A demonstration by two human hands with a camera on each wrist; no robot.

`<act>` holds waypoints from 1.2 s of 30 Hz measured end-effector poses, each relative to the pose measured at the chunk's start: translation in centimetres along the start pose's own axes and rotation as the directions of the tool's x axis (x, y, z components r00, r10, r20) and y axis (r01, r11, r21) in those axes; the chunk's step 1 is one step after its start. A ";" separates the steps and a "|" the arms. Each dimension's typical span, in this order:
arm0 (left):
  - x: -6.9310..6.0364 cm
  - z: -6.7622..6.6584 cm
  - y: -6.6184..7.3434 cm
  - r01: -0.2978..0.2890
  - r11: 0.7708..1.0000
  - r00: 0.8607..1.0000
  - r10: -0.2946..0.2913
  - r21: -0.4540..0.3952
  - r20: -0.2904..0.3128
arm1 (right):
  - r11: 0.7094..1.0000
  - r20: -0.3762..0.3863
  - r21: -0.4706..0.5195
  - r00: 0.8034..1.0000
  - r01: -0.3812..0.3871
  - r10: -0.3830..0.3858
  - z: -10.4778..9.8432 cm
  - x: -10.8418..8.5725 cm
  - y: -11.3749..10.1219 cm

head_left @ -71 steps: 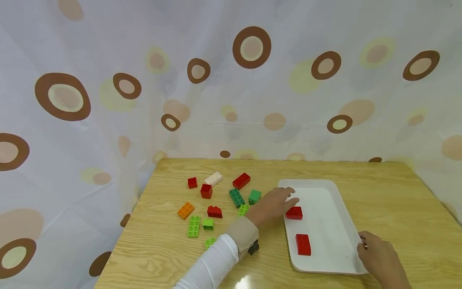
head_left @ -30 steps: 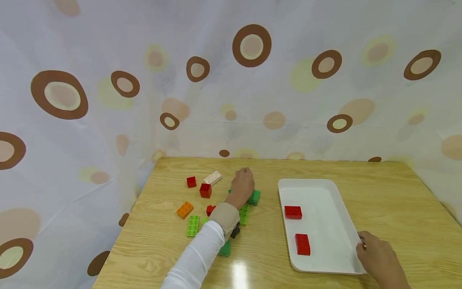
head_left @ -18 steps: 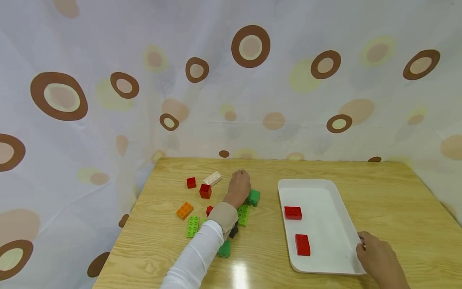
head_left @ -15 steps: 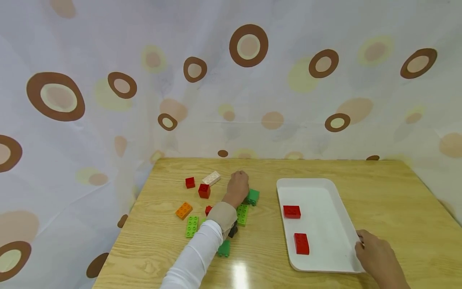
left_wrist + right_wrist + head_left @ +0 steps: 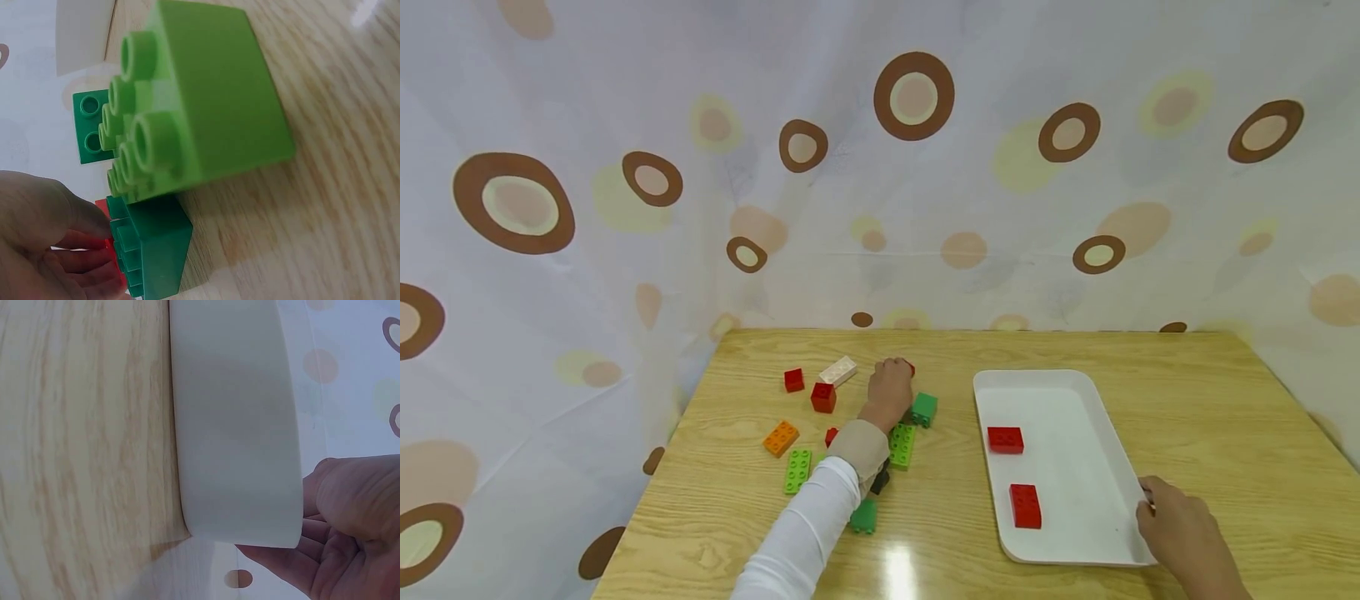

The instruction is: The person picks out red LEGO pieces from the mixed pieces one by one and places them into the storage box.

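Fingers (image 5: 90, 275) of the left hand (image 5: 890, 390) close round a red brick (image 5: 911, 367) near the table's far edge, thumb on one side. From the head, only one end of that brick peeks out past the knuckles; at the left wrist a thin red strip shows between the hand and a dark green brick (image 5: 165, 250). Whether those two bricks touch, I cannot tell.

The right hand (image 5: 1183, 525) grips the rim of a white tray (image 5: 1078, 467) at its near right corner, well apart from the left hand. Two more red bricks, one turned crosswise (image 5: 1005, 440) and one lengthwise (image 5: 1026, 506), lie in the tray towards its left wall.

The studs are too small or blurred for any lettering to be made out.

The gripped brick is bright red, its full shape hidden by the hand. Left of it lie a pale brick (image 5: 838, 372) and a red block (image 5: 823, 398); nearer the person are an orange brick (image 5: 781, 438) with studs up, a long light green brick (image 5: 798, 472) and, partly behind the beige cuff (image 5: 859, 454), a black piece (image 5: 881, 478).
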State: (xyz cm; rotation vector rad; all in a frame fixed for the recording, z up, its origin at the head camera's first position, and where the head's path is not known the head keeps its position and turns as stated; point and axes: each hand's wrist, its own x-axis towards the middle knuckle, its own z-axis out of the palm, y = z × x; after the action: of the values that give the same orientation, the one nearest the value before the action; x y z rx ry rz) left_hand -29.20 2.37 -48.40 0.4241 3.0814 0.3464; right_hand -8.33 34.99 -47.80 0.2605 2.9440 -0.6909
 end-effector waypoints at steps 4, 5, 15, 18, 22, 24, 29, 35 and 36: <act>-0.1 0.0 0.0 -0.003 1.000 1.000 0.003 -0.018 0.004 | 1.000 -0.002 0.000 1.000 0.000 0.000 0.0 0.0 -0.1; -0.2 -0.1 0.1 -0.007 1.000 1.000 0.007 -0.020 0.001 | 1.000 0.001 0.001 1.000 -0.003 0.003 0.1 0.0 -0.1; -0.8 -1.5 1.9 -0.086 0.996 0.992 0.086 0.001 -0.088 | 1.000 -0.005 0.006 1.000 -0.001 0.001 0.0 0.1 -0.1; -0.9 -1.8 2.8 -0.108 0.994 0.988 0.109 0.015 -0.106 | 1.000 -0.002 0.006 1.000 -0.016 0.016 0.0 0.1 -0.2; -1.3 -1.9 3.7 -0.143 0.987 0.979 0.152 0.075 -0.133 | 1.000 0.005 0.003 1.000 -0.028 0.028 0.0 0.2 -0.2; -1.5 -1.8 4.2 -0.171 0.979 0.970 0.186 0.108 -0.156 | 1.000 -0.002 0.003 1.000 -0.025 0.025 0.0 0.2 -0.2; -2.1 -1.7 5.4 -0.243 0.962 0.936 0.265 0.121 -0.231 | 1.000 -0.010 0.007 1.000 -0.008 0.008 0.0 0.2 0.0; -2.8 -2.2 6.8 -0.302 0.948 0.920 0.318 0.105 -0.230 | 1.000 0.005 0.003 1.000 0.005 -0.005 0.0 0.4 0.2; -3.0 -2.3 7.0 -0.317 0.943 0.915 0.332 0.103 -0.227 | 1.000 0.003 0.003 1.000 0.006 -0.006 0.0 0.4 0.3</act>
State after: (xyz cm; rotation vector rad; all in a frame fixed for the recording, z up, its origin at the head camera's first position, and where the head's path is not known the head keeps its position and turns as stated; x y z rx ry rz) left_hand -24.58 7.67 -44.68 0.9744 3.2573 0.3248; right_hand -8.65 35.27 -47.98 0.2512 2.9419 -0.6956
